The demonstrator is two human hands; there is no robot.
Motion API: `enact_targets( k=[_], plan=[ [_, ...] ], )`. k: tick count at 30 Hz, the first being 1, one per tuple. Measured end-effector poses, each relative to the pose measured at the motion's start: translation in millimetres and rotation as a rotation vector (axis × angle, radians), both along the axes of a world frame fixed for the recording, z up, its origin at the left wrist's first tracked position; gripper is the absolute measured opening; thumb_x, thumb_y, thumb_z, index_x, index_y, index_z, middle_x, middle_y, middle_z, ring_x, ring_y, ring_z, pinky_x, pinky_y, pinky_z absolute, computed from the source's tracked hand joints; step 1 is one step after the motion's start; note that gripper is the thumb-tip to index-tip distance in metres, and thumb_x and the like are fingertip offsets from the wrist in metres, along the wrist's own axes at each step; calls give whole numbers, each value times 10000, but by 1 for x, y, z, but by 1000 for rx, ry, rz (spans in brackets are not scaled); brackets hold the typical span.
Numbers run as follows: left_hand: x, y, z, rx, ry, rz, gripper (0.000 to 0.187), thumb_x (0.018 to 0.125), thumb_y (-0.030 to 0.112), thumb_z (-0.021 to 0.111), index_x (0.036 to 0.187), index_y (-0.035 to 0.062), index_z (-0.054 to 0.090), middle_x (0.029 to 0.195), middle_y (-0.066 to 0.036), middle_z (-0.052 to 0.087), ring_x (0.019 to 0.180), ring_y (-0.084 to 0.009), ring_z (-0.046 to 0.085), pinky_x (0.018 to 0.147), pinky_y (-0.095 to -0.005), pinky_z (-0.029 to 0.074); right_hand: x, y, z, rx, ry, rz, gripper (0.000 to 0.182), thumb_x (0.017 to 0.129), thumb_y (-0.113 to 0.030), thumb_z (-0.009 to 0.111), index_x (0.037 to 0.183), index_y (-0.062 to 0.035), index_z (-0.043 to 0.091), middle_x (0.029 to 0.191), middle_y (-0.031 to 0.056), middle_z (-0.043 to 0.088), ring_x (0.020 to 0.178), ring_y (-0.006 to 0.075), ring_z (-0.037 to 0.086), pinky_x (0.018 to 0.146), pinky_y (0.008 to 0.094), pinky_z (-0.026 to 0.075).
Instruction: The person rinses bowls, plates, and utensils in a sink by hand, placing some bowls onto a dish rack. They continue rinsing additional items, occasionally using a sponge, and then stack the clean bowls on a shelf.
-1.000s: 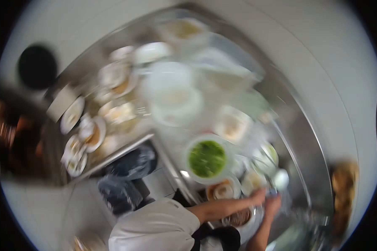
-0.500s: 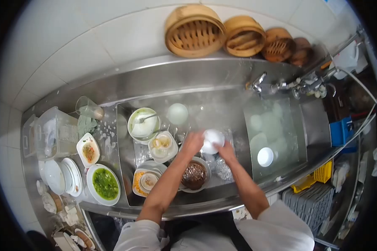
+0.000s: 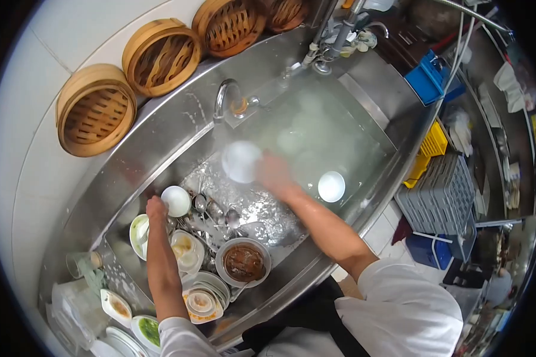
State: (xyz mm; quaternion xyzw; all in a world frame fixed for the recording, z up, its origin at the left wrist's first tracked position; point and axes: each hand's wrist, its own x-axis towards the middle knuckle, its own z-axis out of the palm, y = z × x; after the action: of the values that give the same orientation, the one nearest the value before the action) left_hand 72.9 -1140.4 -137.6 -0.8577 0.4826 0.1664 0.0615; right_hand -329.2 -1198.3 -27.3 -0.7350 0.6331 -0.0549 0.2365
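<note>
My right hand [image 3: 275, 174], smeared by motion, holds a white bowl [image 3: 242, 161] by its side, over the edge between the two sink basins. At the left, my left hand [image 3: 156, 208] is closed at the rim of another small white bowl [image 3: 176, 201]; its fingertips are partly hidden. Below it sit a green-smeared bowl [image 3: 138, 233] and a dish with yellowish residue [image 3: 186, 250]. Several spoons [image 3: 201, 203] lie near that small bowl. A bowl of brown food or liquid [image 3: 244, 264] stands closer to me, beside stacked dishes [image 3: 211, 285].
The right basin [image 3: 363, 149] holds cloudy water with a floating white bowl [image 3: 332, 186] and submerged dishes. A tap [image 3: 223, 98] rises at the back wall. Bamboo steamers [image 3: 95, 113] line the ledge. A soup dish [image 3: 146, 330] and plates stand at left; grey crates [image 3: 438, 193] at right.
My view has turned toward the right basin. My hands have parted: the right carried the white bowl toward the water, and the left moved to another small white bowl.
</note>
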Motion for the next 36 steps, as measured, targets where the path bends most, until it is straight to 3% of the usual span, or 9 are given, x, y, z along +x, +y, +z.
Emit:
enact_targets(
  k=[4, 10, 14, 16, 19, 28, 32, 34, 36],
  plan=[
    [-5, -3, 7, -21, -16, -118, 218, 812, 185, 540, 897, 12, 640, 921, -223, 639, 889, -381, 632, 786, -453, 518, -45, 5, 26, 480, -1010, -602, 328, 868, -320, 454, 1001, -30, 529, 760, 137, 612, 634, 217, 602, 494, 334, 489],
    [-42, 9, 17, -315, -118, -189, 288, 855, 172, 452, 711, 12, 644, 793, -226, 642, 747, -381, 650, 683, -455, 534, -63, 3, -9, 670, -1605, -1099, 410, 908, -446, 424, 990, -55, 517, 829, 69, 588, 601, 133, 542, 377, 202, 387],
    [-90, 22, 89, -415, -78, -341, 157, 808, 102, 489, 785, 8, 612, 783, -220, 638, 675, -354, 650, 627, -444, 533, -19, 38, -16, -23, -910, -409, 413, 919, -375, 449, 1037, 7, 554, 977, 126, 619, 849, 226, 583, 754, 341, 482],
    [-116, 21, 86, -548, 41, -392, 118, 792, 96, 519, 817, 5, 589, 845, -230, 637, 704, -367, 647, 633, -452, 528, 27, 62, 34, 143, -589, -33, 355, 909, -272, 472, 1056, 39, 562, 1001, 193, 618, 989, 291, 554, 910, 363, 393],
    [-167, 2, 90, -447, 324, -217, 242, 781, 159, 584, 948, -14, 558, 1004, -249, 613, 818, -396, 629, 718, -473, 504, 71, 40, 6, 374, -990, -259, 302, 880, -216, 499, 1034, 34, 570, 1002, 259, 603, 987, 376, 569, 874, 415, 425],
    [-220, -16, 79, -451, 757, 30, 467, 802, 301, 591, 1190, 50, 526, 1103, -240, 591, 1071, -383, 542, 908, -444, 423, 78, 10, -55, -132, -305, -131, 234, 834, -198, 523, 891, 19, 592, 888, 286, 617, 849, 453, 595, 744, 512, 477],
    [-185, 8, 93, -132, 940, 162, 388, 795, 263, 592, 1064, -17, 586, 1052, -232, 611, 900, -369, 623, 797, -428, 480, 69, 4, -70, -86, -108, 283, 171, 817, -153, 516, 836, -32, 637, 836, 239, 637, 805, 372, 639, 712, 489, 506],
    [-136, 13, -62, -489, 819, -239, 305, 796, 185, 548, 1011, -22, 610, 848, -224, 646, 636, -276, 658, 626, -385, 512, 103, 19, -32, -60, -71, 405, 157, 802, -138, 517, 837, -67, 652, 897, 188, 634, 901, 320, 625, 780, 440, 495],
    [-134, 26, 33, -263, 1183, 235, 221, 793, 127, 528, 929, -1, 646, 678, -123, 645, 516, -198, 622, 398, -293, 441, 89, 36, 21, -243, -16, 728, 168, 792, -140, 521, 860, -68, 656, 972, 148, 612, 997, 299, 574, 866, 412, 448]
  ],
)
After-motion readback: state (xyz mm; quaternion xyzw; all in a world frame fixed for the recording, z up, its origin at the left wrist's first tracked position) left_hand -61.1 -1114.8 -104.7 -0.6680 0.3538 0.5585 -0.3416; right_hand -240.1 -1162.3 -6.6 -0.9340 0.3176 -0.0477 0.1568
